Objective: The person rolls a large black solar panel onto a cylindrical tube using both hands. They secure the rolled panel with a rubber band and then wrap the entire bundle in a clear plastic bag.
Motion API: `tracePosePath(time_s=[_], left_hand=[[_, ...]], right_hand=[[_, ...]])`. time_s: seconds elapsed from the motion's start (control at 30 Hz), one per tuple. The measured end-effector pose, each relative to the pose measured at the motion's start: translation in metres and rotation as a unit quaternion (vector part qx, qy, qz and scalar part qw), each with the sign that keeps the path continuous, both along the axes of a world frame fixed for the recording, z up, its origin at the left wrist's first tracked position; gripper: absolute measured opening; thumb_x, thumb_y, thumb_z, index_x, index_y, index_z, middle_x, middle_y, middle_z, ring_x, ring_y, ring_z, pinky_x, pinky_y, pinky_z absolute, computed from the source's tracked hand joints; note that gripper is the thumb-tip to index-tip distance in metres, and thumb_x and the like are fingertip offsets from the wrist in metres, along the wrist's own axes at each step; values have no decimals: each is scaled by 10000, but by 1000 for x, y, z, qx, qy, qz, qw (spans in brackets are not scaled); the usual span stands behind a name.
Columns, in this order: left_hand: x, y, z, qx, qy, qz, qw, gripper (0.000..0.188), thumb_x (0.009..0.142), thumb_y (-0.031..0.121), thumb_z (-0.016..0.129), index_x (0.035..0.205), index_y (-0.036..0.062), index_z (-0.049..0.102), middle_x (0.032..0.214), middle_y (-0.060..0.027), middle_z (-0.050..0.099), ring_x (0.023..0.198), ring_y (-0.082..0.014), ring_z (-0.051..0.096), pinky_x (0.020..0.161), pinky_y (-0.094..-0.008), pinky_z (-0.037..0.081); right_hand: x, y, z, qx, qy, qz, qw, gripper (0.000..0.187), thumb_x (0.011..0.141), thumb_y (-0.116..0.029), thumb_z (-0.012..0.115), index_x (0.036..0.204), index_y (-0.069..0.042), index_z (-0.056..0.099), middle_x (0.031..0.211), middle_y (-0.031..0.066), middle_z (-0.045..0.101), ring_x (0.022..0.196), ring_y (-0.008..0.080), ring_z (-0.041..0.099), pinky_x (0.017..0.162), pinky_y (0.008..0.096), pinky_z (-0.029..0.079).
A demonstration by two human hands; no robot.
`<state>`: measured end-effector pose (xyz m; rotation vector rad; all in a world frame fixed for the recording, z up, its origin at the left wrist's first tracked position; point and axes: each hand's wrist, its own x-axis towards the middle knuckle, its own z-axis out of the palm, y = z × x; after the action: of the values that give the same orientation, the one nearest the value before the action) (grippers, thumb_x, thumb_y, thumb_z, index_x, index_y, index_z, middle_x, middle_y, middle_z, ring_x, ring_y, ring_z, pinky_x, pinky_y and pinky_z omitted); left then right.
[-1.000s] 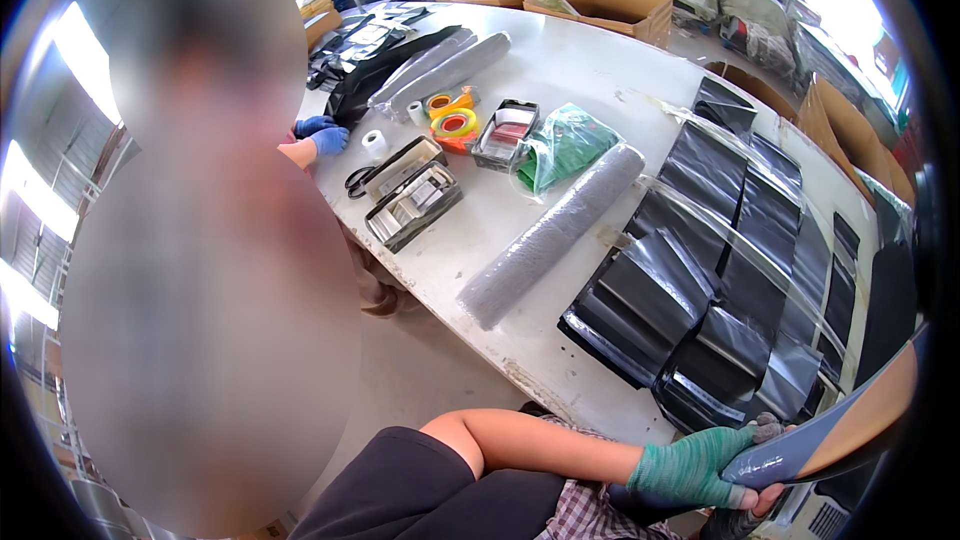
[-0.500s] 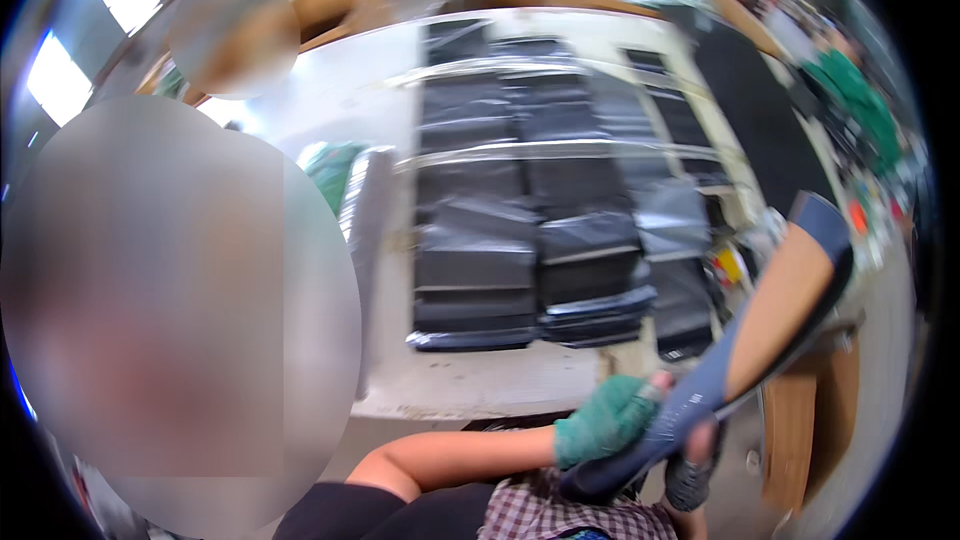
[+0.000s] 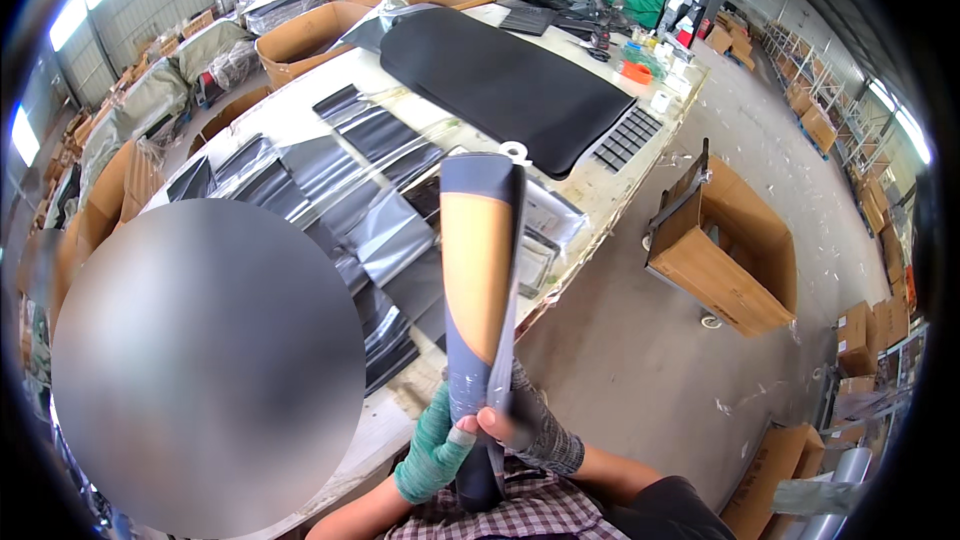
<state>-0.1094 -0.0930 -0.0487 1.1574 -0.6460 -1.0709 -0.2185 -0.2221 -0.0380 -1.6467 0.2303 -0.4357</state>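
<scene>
A rolled mat (image 3: 474,270), tan-orange with dark blue-grey ends, stands nearly upright before my body with its lower end close to a checked cloth (image 3: 540,517) at my waist. Clear film shows over its lower part. My left hand (image 3: 436,448), in a green fingertip-free glove, is closed round the roll's left side. From the right, my right hand (image 3: 542,430), in a grey glove, grips the same roll. Both thumbs meet at its front; the fingers behind are hidden. Beyond lie rows of shiny black plastic packets (image 3: 385,240) on the white table (image 3: 660,165).
A large black mat (image 3: 500,80) covers the table's far part, near an orange container (image 3: 636,71) and a black gridded tray (image 3: 628,138). Right of the table, an open cardboard box (image 3: 735,250) sits on a wheeled cart. A blurred disc hides the left side.
The view has swung to the right, bringing the cart and aisle into sight. The rolled mat has gone from a rightward slant to nearly upright, with both my hands still on it.
</scene>
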Motion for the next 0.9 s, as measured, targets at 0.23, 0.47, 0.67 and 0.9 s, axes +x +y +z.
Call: tracePosePath(time_s=[0.23,0.47,0.67,0.9], left_hand=[[-69,-129,21,-15,-13,2,1000,578,848,149,734,1332,40,437,1181,-52,561,1067,-123,519,925,-287,442],[-132,-256,18,18,73,-169,983,701,874,154,724,1450,35,343,1256,-55,532,1130,-127,511,986,-303,433],[-157,-352,20,-16,-23,-191,981,705,876,193,723,1443,3,349,1242,-80,551,1107,-128,525,961,-300,446],[-151,-475,21,-30,-245,-154,957,670,785,273,825,1310,-27,536,1055,-95,651,905,-137,605,816,-277,497]], right_hand=[[-66,-114,8,267,-22,-36,963,814,930,-620,498,1455,-22,326,1301,120,550,1172,198,545,992,360,455],[-107,-285,8,493,-205,12,845,871,863,-738,489,1351,-18,450,1013,108,625,893,215,638,775,339,541],[-142,-365,14,465,-231,-100,849,848,863,-739,488,1298,-11,485,934,97,580,835,227,581,772,361,505],[-161,-475,10,403,-323,-168,840,958,746,-834,524,1276,-37,479,1017,57,560,903,210,569,899,419,477]])
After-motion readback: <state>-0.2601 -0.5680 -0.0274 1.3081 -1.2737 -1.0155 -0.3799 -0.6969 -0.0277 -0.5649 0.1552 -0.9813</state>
